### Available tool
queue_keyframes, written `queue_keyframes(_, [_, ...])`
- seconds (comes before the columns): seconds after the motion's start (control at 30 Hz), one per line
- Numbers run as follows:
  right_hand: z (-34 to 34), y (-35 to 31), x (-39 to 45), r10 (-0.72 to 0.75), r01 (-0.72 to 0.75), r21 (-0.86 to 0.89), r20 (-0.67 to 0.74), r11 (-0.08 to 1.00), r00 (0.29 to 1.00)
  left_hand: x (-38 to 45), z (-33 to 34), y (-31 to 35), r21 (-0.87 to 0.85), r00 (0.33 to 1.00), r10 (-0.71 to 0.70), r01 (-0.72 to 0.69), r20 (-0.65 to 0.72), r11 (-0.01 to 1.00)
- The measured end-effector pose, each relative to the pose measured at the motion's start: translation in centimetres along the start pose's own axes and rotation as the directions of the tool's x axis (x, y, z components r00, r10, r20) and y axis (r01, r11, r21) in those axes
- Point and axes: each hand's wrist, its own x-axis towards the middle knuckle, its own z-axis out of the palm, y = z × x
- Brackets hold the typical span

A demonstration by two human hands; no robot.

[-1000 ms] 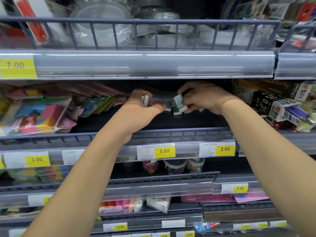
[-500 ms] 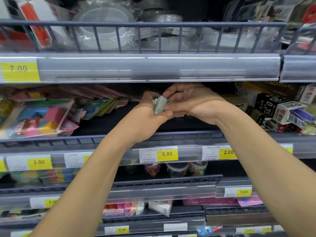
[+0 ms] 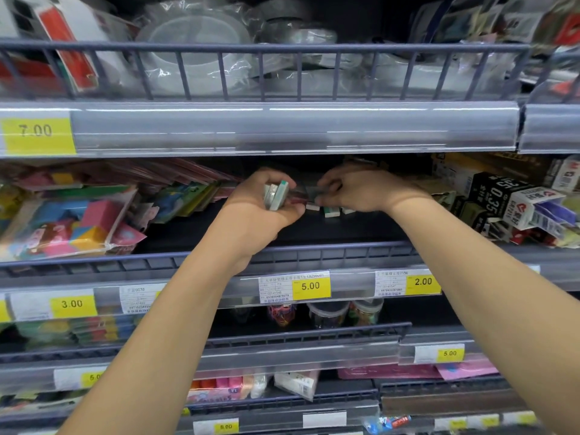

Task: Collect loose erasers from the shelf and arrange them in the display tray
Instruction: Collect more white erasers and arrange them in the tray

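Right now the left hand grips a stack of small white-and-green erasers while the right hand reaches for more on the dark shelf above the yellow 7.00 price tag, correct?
Not quite. The head view shows that dark shelf below the yellow 7.00 price tag, not above it. The left hand grips the stack of small white-and-green erasers; the right hand reaches for more.

Left hand [image 3: 260, 208] grips a stack of erasers [image 3: 276, 196] (white, green-tipped). Right hand [image 3: 354, 189], just beside it, reaches over loose erasers [image 3: 331, 211] on the shelf [image 3: 314, 230].

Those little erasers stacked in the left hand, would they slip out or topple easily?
Probably stiff and light: the left hand holds several stacked erasers on edge at once. The stack could fan apart, since only fingers pin it. Flat sides suggest no rolling.
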Motion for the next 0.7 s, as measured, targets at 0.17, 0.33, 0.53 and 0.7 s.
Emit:
queue_keyframes(0.17, [1.2,-0.4,0.6,0.031,-0.022,-0.151,0.053,0.988,0.998,0.1,-0.1,0.3,-0.055,0.998,-0.065,0.064,-0.014,0.996])
queue_keyframes(0.33, [0.7,-0.3,-0.1,0.049,-0.048,0.026,-0.03,0.999,0.998,0.2,-0.2,0.7,-0.129,0.989,-0.143,0.138,-0.029,0.982])
queue_keyframes(0.53, [1.5,-3.0,-3.6,-0.016,0.11,0.755,-0.131,0.646,0.991,0.3,0.0,0.8,-0.223,0.98,-0.185,0.165,-0.071,0.961])
queue_keyframes(0.7, [2.1,-5.6,-5.4,-0.107,0.189,0.789,-0.156,0.584,0.982,0.4,0.2,0.9,-0.247,0.982,-0.171,0.146,-0.084,0.958])
